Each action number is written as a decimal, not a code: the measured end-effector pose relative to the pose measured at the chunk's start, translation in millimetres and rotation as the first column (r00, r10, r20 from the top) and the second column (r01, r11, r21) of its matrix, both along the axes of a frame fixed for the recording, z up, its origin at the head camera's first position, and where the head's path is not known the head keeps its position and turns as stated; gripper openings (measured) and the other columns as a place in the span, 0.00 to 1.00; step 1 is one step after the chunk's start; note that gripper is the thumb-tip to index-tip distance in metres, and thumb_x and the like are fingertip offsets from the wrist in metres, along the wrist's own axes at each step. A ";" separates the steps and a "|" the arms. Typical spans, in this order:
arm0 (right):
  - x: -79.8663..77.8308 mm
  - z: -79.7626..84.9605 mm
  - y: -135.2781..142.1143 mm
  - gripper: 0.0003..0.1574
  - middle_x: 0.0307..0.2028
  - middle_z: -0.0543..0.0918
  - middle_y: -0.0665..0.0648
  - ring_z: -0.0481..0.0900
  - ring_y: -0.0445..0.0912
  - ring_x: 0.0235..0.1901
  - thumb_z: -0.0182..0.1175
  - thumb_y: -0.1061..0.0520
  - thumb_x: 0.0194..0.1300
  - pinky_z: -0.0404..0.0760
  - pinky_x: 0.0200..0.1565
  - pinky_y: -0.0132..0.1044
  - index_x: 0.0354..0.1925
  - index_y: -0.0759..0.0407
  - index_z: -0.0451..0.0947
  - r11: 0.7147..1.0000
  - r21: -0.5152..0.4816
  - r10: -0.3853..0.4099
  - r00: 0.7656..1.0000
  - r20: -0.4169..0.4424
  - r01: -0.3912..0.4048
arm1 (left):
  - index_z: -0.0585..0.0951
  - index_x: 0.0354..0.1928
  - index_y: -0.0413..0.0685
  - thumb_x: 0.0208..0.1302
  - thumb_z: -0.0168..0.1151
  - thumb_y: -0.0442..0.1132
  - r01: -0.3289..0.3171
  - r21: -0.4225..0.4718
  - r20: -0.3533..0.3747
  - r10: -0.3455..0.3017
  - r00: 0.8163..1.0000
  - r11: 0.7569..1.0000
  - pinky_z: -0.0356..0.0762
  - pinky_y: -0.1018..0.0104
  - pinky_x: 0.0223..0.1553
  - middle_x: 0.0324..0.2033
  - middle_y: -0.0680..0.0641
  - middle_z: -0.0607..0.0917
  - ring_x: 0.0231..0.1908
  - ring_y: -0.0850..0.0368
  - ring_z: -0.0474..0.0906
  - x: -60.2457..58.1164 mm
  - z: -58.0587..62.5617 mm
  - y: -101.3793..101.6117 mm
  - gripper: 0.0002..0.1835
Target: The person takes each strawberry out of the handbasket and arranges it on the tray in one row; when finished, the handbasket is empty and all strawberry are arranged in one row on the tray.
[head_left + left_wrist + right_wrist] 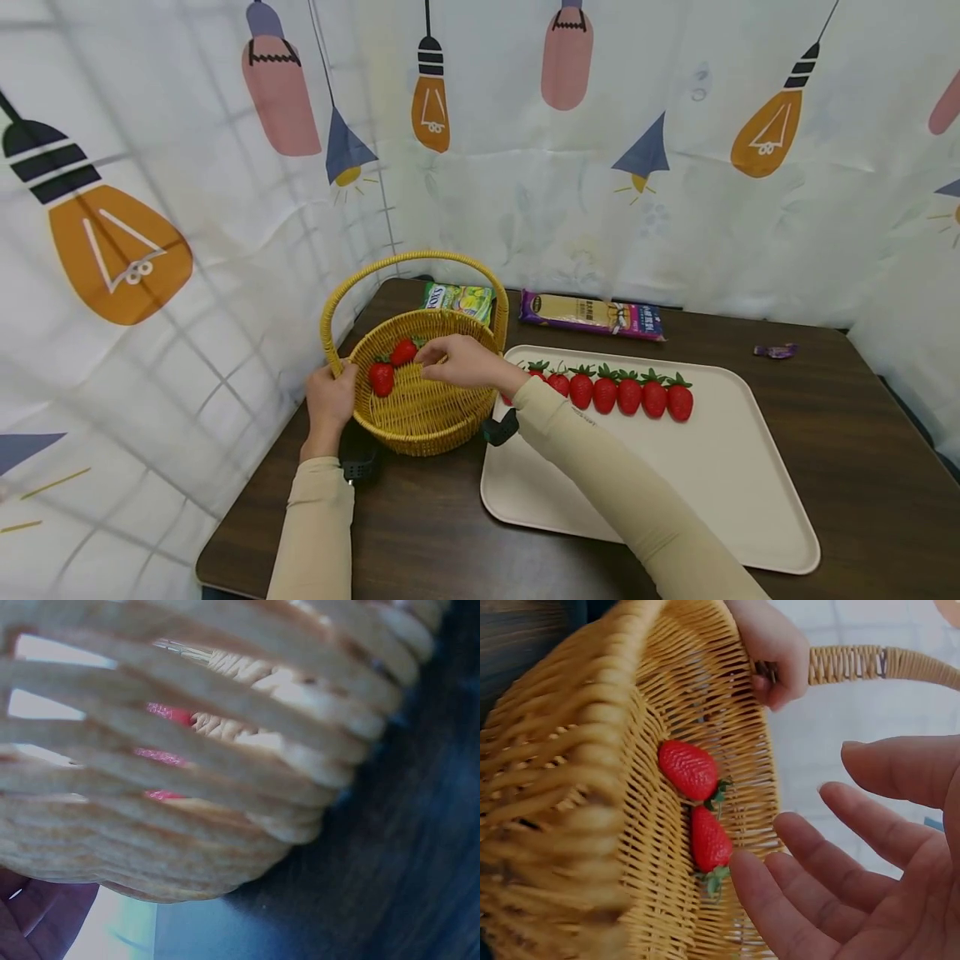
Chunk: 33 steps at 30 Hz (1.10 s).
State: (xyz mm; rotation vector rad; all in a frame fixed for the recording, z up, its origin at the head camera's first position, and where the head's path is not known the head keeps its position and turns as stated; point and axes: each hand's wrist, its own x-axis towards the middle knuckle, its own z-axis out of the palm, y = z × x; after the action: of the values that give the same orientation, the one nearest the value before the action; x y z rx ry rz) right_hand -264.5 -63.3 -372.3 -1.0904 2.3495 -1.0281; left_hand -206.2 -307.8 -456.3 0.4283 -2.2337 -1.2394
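A yellow wicker basket (420, 425) with a tall arched handle (415, 255) stands at the left of the table. My left hand (331, 402) grips it at the left foot of the handle, by the rim. Two red strawberries with green leaves lie inside, one strawberry (688, 769) beside the other strawberry (710, 840). Over the basket's opening hovers my right hand (461, 361), fingers loosely spread and holding nothing, as the right wrist view shows. In the left wrist view the basket's weave (187, 832) fills most of the picture, with bits of red showing through gaps.
A cream tray (712, 483) lies right of the basket, bearing a row of several strawberries (628, 396) along its far side. Behind stand a green packet (459, 300) and a purple-and-gold packet (592, 317). A small purple wrapper (776, 352) sits at the far right.
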 end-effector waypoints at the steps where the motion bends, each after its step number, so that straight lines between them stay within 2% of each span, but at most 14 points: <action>1: -1.0 0.5 -2.9 0.18 0.51 0.83 0.51 0.79 0.41 0.47 0.58 0.52 0.70 0.77 0.47 0.34 0.55 0.54 0.79 1.000 0.001 0.000 1.000 0.008 0.000 | 0.65 0.14 0.46 0.63 0.52 0.38 0.000 -0.004 -0.001 0.000 1.000 1.000 0.53 0.64 0.15 0.10 0.52 0.58 0.12 0.56 0.52 0.1 -0.1 -0.2 0.19; 5: -3.6 2.0 -14.4 0.20 0.51 0.82 0.51 0.81 0.46 0.47 0.59 0.52 0.69 0.78 0.44 0.34 0.57 0.56 0.79 0.999 -0.015 -0.031 0.996 0.087 0.032 | 0.65 0.14 0.45 0.63 0.51 0.38 -0.003 -0.014 -0.005 0.003 1.000 1.000 0.54 0.64 0.15 0.10 0.51 0.59 0.12 0.55 0.53 0.6 0.4 -0.7 0.19; 9: -7.5 0.6 -26.0 0.19 0.48 0.82 0.49 0.82 0.54 0.45 0.59 0.52 0.69 0.80 0.41 0.36 0.56 0.56 0.79 0.996 -0.050 -0.067 0.982 0.176 0.077 | 0.65 0.14 0.46 0.63 0.52 0.37 -0.007 -0.014 -0.008 0.007 1.000 1.000 0.54 0.64 0.15 0.10 0.51 0.59 0.13 0.55 0.53 0.7 1.2 -0.7 0.19; 17: -18.2 -9.0 -47.5 0.16 0.43 0.82 0.51 0.80 0.58 0.49 0.58 0.55 0.70 0.79 0.50 0.51 0.54 0.57 0.79 0.977 -0.121 -0.132 0.947 0.291 0.173 | 0.65 0.14 0.46 0.64 0.51 0.38 0.004 0.007 0.003 -0.004 1.000 1.000 0.53 0.64 0.15 0.10 0.53 0.58 0.12 0.56 0.53 0.7 1.1 -1.0 0.19; 21: -22.1 -19.5 -61.7 0.16 0.41 0.82 0.51 0.81 0.56 0.45 0.57 0.55 0.70 0.79 0.49 0.51 0.53 0.58 0.80 0.971 -0.123 -0.156 0.937 0.313 0.203 | 0.65 0.14 0.46 0.64 0.52 0.38 -0.015 0.015 0.007 0.015 1.000 1.000 0.53 0.64 0.14 0.10 0.53 0.57 0.12 0.57 0.52 1.9 -0.2 -2.0 0.19; 26: -25.1 -34.1 -69.4 0.14 0.42 0.82 0.52 0.81 0.53 0.43 0.57 0.55 0.70 0.80 0.47 0.49 0.51 0.58 0.81 0.977 -0.088 -0.159 0.940 0.303 0.194 | 0.67 0.14 0.45 0.64 0.52 0.39 -0.014 0.030 0.016 0.013 1.000 0.999 0.54 0.64 0.14 0.10 0.52 0.59 0.12 0.56 0.54 3.4 -2.1 -1.1 0.19; 31: -31.5 -45.1 -64.9 0.15 0.48 0.82 0.56 0.81 0.57 0.47 0.58 0.56 0.70 0.81 0.46 0.47 0.52 0.58 0.80 0.973 -0.094 -0.157 0.897 0.414 0.213 | 0.67 0.14 0.45 0.63 0.53 0.38 -0.008 0.010 -0.010 0.008 1.000 1.000 0.54 0.64 0.16 0.10 0.51 0.60 0.13 0.55 0.55 1.1 -0.7 0.2 0.19; 33: -33.8 -47.3 -64.2 0.15 0.49 0.82 0.57 0.81 0.58 0.47 0.58 0.57 0.70 0.81 0.45 0.48 0.53 0.58 0.79 0.972 -0.103 -0.148 0.888 0.436 0.213 | 0.67 0.14 0.45 0.63 0.52 0.38 0.002 0.005 -0.016 -0.002 1.000 1.000 0.54 0.64 0.15 0.10 0.51 0.59 0.13 0.55 0.54 -0.4 0.1 0.2 0.19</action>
State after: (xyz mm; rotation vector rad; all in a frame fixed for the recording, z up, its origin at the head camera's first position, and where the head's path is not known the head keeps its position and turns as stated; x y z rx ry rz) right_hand -298.2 -127.5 -419.7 -0.6128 2.0667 -1.3709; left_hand -206.6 -307.5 -456.2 0.4170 -2.2188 -1.2449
